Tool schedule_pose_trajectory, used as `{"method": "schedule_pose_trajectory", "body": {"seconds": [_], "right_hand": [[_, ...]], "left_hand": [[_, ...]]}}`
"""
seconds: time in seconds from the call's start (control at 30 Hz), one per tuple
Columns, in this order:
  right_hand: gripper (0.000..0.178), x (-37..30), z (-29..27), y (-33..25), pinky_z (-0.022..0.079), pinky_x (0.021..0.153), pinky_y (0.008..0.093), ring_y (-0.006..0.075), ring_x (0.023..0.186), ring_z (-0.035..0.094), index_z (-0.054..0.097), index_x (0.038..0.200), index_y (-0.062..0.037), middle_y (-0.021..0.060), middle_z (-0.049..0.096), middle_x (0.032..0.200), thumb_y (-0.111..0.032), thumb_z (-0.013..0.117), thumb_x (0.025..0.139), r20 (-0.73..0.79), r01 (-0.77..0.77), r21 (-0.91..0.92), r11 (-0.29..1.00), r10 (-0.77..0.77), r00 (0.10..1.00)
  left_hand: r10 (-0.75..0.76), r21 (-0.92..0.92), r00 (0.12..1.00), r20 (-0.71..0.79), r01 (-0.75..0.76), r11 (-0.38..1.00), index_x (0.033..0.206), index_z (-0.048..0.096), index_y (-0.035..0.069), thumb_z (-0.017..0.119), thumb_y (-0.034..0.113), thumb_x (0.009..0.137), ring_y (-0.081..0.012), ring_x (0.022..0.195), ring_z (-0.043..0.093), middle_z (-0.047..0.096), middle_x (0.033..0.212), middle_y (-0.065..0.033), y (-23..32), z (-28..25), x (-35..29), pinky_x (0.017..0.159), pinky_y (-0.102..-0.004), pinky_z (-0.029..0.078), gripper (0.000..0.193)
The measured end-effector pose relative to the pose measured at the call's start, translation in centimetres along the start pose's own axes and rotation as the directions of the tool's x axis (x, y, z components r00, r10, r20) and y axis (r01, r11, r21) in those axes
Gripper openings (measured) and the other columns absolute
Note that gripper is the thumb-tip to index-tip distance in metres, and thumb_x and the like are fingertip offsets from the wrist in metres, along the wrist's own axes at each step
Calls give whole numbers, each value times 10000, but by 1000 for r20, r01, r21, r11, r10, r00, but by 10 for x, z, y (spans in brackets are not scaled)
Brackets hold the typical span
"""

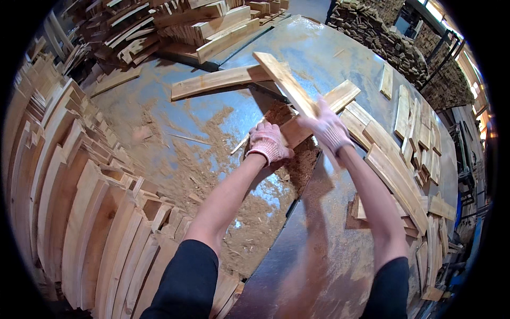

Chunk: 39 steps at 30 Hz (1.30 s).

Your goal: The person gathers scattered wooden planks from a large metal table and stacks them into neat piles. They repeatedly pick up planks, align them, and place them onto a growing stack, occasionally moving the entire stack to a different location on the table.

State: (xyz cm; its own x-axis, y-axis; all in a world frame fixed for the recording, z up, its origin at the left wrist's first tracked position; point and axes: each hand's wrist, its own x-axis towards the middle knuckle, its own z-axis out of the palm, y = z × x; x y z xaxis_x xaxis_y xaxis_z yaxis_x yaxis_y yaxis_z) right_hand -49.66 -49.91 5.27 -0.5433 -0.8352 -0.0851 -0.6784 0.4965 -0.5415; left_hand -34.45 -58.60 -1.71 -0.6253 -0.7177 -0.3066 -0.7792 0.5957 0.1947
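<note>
Above the metal table [345, 50], a raised plank [281, 77] tilts up and away from us, its near end in our gloved right hand [325, 126], which is closed around it and slightly blurred. Beneath it, a slanting board [342, 95] lies across the table, its lower end beside our gloved left hand [270, 142]. That hand's fingers are partly curled downward, and we cannot tell whether they grip anything. A thin strip of wood [240, 144] sticks out just beside them. Beyond, we see a flat board [215, 83] reaching toward the left, with sawdust [218, 125] scattered nearby. Farther out, curved boards [93, 223] stand packed along our left, loose pieces [393, 170] lie at our right, and a wood pile [207, 24] rises at the far left.
</note>
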Motion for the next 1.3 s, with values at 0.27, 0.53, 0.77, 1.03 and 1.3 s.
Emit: {"method": "schedule_pose_trajectory", "body": {"seconds": [0.27, 0.53, 0.77, 1.03, 1.3], "right_hand": [[734, -8, -47, -43, 523, 958, 446, 373, 1107, 681, 668, 1239, 4, 254, 699, 1206, -574, 661, 786, 333, 164, -352, 922, -41, 942], [831, -271, -137, 62, 498, 945, 474, 394, 1110, 660, 523, 1458, -101, 290, 668, 1170, -652, 627, 844, 339, 48, -239, 970, 37, 940], [1088, -506, -84, 119, 455, 1092, 432, 383, 1266, 583, 409, 1544, -26, 235, 583, 1359, -575, 842, 711, 171, -441, -70, 895, 446, 878], [915, -353, -36, 106, 454, 1047, 483, 425, 1211, 537, 410, 1473, 2, 263, 545, 1292, -452, 767, 763, -200, -180, 16, 984, 180, 963], [1024, -299, 22, 139, 446, 1059, 515, 445, 1270, 514, 211, 1630, -80, 316, 419, 1473, -374, 766, 822, -20, -306, -194, 932, 308, 951]], "left_hand": [[-50, -225, 989, 138, 81, 971, 1408, 501, -41, 811, 653, 690, -366, 1266, 615, 613, 1362, -231, -8, -17, -47, 1055, -448, 509, 1046], [285, -783, 844, 454, 225, 580, 1214, 650, -21, 706, 272, 866, -196, 658, 648, 663, 794, -99, 50, -13, -206, 552, -367, 540, 458], [370, -682, 925, -81, -322, 657, 1295, 623, 8, 738, 288, 838, -260, 1012, 711, 715, 1135, -198, 52, 32, -192, 892, -403, 585, 547], [-48, -107, 934, -354, 10, 994, 1586, 346, 71, 725, 598, 823, -466, 1522, 240, 321, 1576, -356, -18, 56, 1, 1221, -493, 317, 1002], [-206, 61, 950, -234, 226, 972, 1592, 372, 277, 451, 843, 863, -512, 1465, 278, 293, 1635, -246, -7, 66, 149, 1161, -642, 271, 927]]}}
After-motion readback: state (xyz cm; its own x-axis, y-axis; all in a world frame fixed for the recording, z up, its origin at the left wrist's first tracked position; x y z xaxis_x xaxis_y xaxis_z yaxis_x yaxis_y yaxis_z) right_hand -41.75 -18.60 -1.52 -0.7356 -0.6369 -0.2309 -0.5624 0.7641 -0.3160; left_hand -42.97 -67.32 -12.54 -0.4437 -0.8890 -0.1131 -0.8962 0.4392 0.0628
